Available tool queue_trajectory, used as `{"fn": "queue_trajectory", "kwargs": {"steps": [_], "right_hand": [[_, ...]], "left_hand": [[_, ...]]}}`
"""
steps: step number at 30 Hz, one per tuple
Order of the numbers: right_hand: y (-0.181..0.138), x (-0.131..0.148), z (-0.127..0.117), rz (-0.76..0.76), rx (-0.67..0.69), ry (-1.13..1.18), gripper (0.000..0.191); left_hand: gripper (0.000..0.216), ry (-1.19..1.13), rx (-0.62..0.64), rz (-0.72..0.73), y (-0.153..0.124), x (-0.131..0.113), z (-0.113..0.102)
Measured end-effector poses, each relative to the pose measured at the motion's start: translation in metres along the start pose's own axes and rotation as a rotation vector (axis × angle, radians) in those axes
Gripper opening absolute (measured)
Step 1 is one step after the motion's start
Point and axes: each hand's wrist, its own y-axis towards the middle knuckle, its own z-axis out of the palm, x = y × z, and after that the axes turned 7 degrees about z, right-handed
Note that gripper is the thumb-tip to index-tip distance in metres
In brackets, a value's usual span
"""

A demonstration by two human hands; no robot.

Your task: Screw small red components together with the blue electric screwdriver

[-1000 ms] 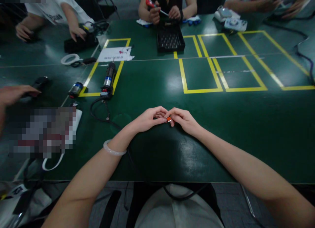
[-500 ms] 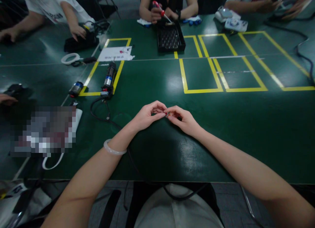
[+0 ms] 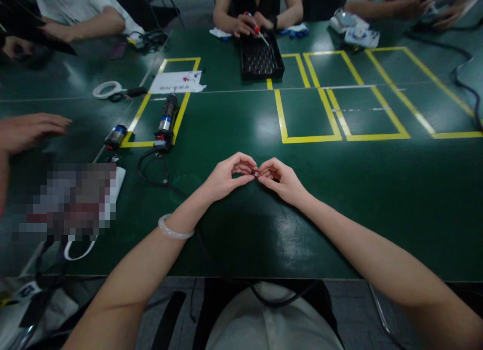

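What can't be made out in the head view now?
Head view:
Small reddish part: tiny, partly covered by the left hand and right hand.
White sheet: lettering too small to read.
Co-worker's hand, far left: forearm cut off by frame edge.
Pixelated item: masked by mosaic.

Left hand [image 3: 225, 178] near right hand [image 3: 287, 182]; both curled

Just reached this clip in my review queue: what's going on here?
The left hand and right hand hold a small part between their fingertips over the green table; it is too small to identify. A dark tool lies by yellow tape, off to the left. Across the table, a co-worker's hand holds a red screwdriver over a black tray.
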Motion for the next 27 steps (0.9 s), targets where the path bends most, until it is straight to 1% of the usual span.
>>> {"fn": "queue_trajectory", "kwargs": {"steps": [7, 11, 14, 17, 22, 27], "right_hand": [[-0.0004, 0.0002, -0.0002, -0.039, -0.037, -0.022, 0.022], [-0.001, 0.0014, -0.0004, -0.075, -0.048, -0.056, 0.017], [-0.0018, 0.0023, -0.0005, -0.095, -0.038, -0.107, 0.013], [-0.0017, 0.0021, -0.0005, -0.096, -0.044, -0.127, 0.013], [0.0005, 0.0002, -0.0009, -0.034, -0.044, -0.062, 0.025], [0.0016, 0.0002, -0.0012, -0.023, -0.029, -0.049, 0.022]], "left_hand": [[0.035, 0.027, 0.026, -0.04, 0.0001, 0.0007, -0.0015], [0.037, 0.047, 0.033, -0.074, 0.0008, -0.0011, -0.0015], [0.035, 0.08, 0.039, -0.097, 0.0012, -0.0022, -0.0016], [0.031, 0.088, 0.049, -0.082, 0.0011, -0.0023, -0.002], [0.026, 0.073, 0.045, -0.028, 0.0002, -0.0022, -0.0024], [0.029, 0.083, 0.028, -0.004, -0.0003, -0.0005, -0.0006]]}}
